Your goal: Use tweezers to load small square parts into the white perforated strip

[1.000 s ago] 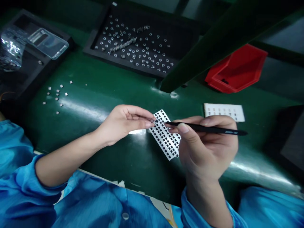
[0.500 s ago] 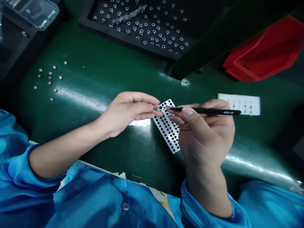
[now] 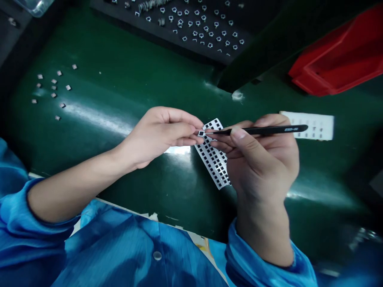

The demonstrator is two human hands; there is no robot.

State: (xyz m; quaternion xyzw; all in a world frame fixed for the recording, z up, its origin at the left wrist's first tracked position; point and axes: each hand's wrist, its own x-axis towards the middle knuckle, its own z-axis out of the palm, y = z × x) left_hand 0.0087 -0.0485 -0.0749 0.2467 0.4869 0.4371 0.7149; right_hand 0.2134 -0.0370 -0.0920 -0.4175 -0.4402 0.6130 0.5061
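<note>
Perforated white carrier strip (image 3: pixel 213 153), gridded with small dark square windows, set at a slant between the two hands, one edge partly hidden by the right hand (image 3: pixel 263 159).

Head view: right hand closed in a pen grip on black fine-tipped tweezers (image 3: pixel 263 129), whose tips hold a tiny square frame component (image 3: pixel 201 133) just over the strip's upper end. Left hand (image 3: pixel 158 133) half-curled, its fingertips (image 3: pixel 194 135) at the component; at this small scale, whether they grip it or the strip is unclear. Upper left, small square pieces (image 3: pixel 54 85) lie scattered on the green workbench (image 3: pixel 119 67). Beyond, a black foam tray (image 3: pixel 143 28) bears rows of metal frames (image 3: pixel 206 36). At right: a white marked card (image 3: pixel 314 125), red plastic bin (image 3: pixel 344 56), dark green beam (image 3: pixel 254 63). Below: blue smock sleeve (image 3: pixel 38 207).
</note>
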